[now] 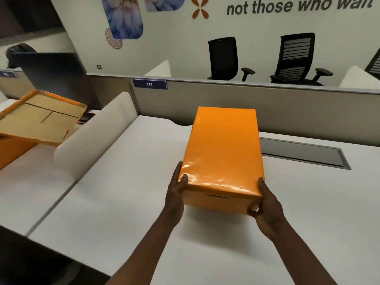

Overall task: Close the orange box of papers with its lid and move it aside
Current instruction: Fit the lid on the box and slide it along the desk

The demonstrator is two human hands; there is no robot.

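Observation:
An orange box with its glossy lid on top stands lengthwise on the white desk, near the middle. My left hand grips its near left corner, thumb on the lid edge. My right hand clasps the near right corner, fingers wrapped on the front face. The papers inside are hidden by the lid.
A second orange lid, upside down and tilted, rests on another orange box at the far left behind a white divider. A grey cable hatch lies right of the box. A partition with sign 111 and office chairs stand behind.

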